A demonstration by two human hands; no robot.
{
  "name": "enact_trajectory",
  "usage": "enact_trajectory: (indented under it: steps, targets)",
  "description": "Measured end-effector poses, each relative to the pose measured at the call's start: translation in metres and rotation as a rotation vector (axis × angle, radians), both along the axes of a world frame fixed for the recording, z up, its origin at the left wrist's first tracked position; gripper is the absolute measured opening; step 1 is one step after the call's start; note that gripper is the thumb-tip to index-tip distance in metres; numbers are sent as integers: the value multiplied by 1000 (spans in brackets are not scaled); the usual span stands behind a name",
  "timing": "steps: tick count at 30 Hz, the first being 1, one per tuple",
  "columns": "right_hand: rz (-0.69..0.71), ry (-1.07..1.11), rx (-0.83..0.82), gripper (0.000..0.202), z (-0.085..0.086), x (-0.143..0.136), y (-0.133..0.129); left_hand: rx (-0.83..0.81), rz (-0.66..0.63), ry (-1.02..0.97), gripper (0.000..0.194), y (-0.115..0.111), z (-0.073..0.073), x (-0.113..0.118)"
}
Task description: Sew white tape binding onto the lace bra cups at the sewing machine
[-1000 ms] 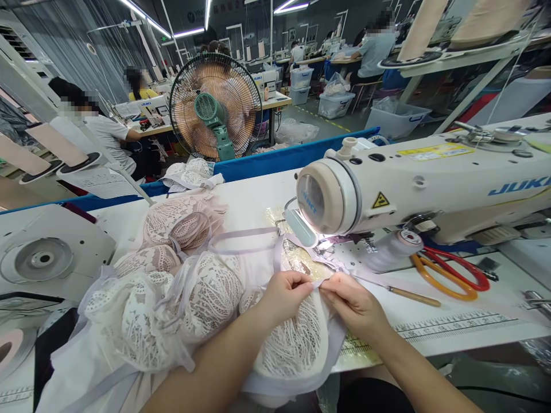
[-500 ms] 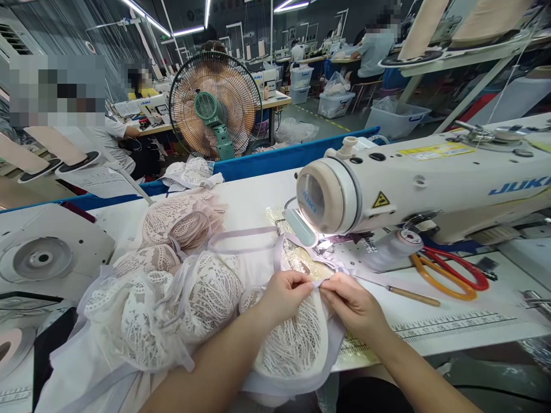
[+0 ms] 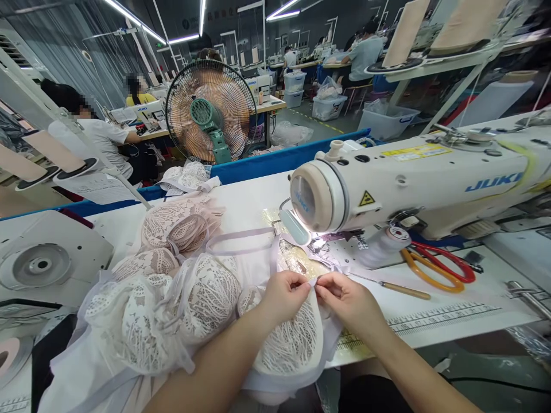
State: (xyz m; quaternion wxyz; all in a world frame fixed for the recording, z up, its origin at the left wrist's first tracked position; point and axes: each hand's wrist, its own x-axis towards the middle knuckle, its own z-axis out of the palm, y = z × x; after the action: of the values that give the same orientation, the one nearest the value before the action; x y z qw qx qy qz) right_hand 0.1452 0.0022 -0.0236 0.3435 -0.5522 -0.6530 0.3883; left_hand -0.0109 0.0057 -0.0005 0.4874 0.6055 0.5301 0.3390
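My left hand (image 3: pixel 284 297) pinches the lilac trim at the upper edge of a white lace bra cup (image 3: pixel 289 344). Close beside it, my right hand (image 3: pixel 350 303) has thumb and forefinger pressed together on the same trim, the two sets of fingertips almost meeting. Both hands are in front of the sewing machine head (image 3: pixel 316 198), whose lamp lights the fabric under it. From the cup, lilac strap (image 3: pixel 241 240) loops away to the left. More white lace bras (image 3: pixel 142 321) are bunched beside my left forearm, with beige lace cups (image 3: pixel 176 223) behind them.
Right of my hands lie a wooden-handled awl (image 3: pixel 404 289), orange-and-red scissors (image 3: pixel 439 267) and a thread spool (image 3: pixel 390 244). A ruler strip (image 3: pixel 447 318) runs along the table's front edge. Another machine (image 3: pixel 47 258) stands at left. Beyond the blue divider are a fan (image 3: pixel 210 115) and several seated people.
The view has shifted a little, so the machine, scissors and awl appear farther left. My right fingertips have come nearer my left ones. Both hands keep their pinch on the trim.
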Motion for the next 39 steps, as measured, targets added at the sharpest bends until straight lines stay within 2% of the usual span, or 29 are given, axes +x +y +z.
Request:
enact_trajectory:
  steps: [4, 9, 13, 15, 19, 23, 28, 32, 36, 39]
  targets:
    - [-1, -58, 30, 13, 8, -2, -9, -2, 6, -6, 13, -1, -1, 0]
    - [120, -193, 118, 13, 28, 7, -14, -89, 4, -53, 12, -1, 0, 0]
    - [-2, -493, 287, 16, 49, 16, -4, 0, 16, -168, 16, 0, -2, 0]
    - [17, -496, 330, 20, 56, 14, 4, 37, -5, -189, 19, 2, -4, 0]
    - [225, -326, 179, 13, 60, 1, 16, 72, -65, -174, 23, 3, -7, 0]
    - [232, -171, 110, 17, 61, -6, 21, 107, -128, -171, 23, 2, -6, -1]
    - [78, 135, 11, 16, 53, -6, 26, 223, -141, 34, 13, 1, -1, -3]
    - [-121, 435, -102, 15, 41, -3, 27, 248, -145, 25, 20, 1, 3, -5]
    - [-225, 690, -159, 21, 35, 10, 19, 74, -119, -107, 26, 3, 3, -4]
    - [-294, 820, -138, 32, 33, 24, 15, -78, -94, -235, 32, 4, 1, -4]
